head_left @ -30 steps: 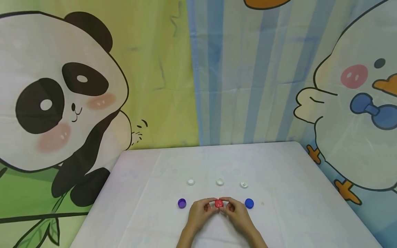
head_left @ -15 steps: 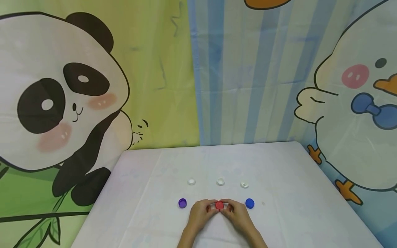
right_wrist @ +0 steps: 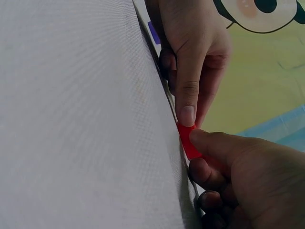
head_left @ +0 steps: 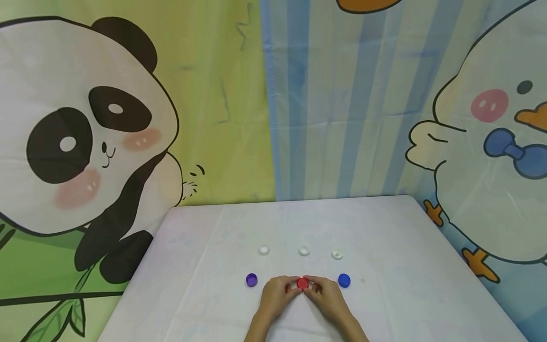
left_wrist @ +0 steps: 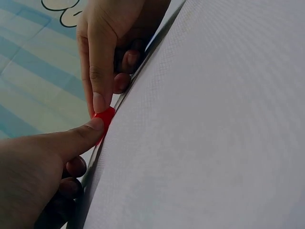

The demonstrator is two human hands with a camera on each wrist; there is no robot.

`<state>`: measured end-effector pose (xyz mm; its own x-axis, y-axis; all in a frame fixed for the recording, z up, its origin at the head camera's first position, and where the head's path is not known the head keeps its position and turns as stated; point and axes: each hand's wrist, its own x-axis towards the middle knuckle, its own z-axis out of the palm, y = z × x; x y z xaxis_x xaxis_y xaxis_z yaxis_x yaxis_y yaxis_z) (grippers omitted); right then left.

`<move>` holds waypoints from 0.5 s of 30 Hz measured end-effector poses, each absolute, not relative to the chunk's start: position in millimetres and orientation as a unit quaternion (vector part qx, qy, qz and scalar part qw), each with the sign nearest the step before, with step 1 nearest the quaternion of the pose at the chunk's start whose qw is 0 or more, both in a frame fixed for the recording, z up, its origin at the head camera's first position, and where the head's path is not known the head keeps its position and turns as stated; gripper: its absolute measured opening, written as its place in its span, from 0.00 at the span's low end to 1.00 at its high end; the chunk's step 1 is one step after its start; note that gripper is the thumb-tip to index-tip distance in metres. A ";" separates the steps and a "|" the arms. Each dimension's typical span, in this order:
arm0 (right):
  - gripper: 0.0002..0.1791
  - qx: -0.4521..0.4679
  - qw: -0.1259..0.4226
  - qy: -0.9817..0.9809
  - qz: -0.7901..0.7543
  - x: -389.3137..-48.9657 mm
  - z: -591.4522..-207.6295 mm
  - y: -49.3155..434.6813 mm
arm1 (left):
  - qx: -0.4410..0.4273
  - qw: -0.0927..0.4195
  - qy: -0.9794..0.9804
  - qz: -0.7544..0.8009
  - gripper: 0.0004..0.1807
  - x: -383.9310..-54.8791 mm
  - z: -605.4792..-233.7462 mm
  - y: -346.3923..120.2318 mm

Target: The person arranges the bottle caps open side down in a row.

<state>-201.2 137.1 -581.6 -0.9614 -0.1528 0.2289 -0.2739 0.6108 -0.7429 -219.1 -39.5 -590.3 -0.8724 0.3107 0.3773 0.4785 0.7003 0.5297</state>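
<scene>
Between both hands is a small round red bottle cap [head_left: 302,283], low over the white table. My left hand [head_left: 275,295] pinches its left side with thumb and fingers. From the right, my right hand [head_left: 327,297] pinches the same cap with thumb and index finger. In the left wrist view the red cap [left_wrist: 106,116] shows between the two thumbs. The right wrist view has the cap [right_wrist: 188,142] partly covered by fingertips. A purple cap [head_left: 251,280], hollow side up, lies left of the hands, and a blue cap [head_left: 344,280] lies to their right.
Behind the hands, a row of white caps lies on the table [head_left: 213,304]: a left one [head_left: 264,250], a middle one [head_left: 304,251] and a right one [head_left: 337,255]. A printed curtain [head_left: 222,104] with a panda and a duck hangs beyond the table's back edge.
The red cap has tipped slightly between the fingers and sits a little lower, its top now evenly round. Both hands keep their pinch; the other caps have not moved on the table.
</scene>
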 end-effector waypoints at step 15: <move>0.33 0.136 0.063 -0.885 0.441 -199.9 -576.0 139.6 | -0.174 0.078 -0.912 -0.363 0.21 -214.8 -576.8 -47.6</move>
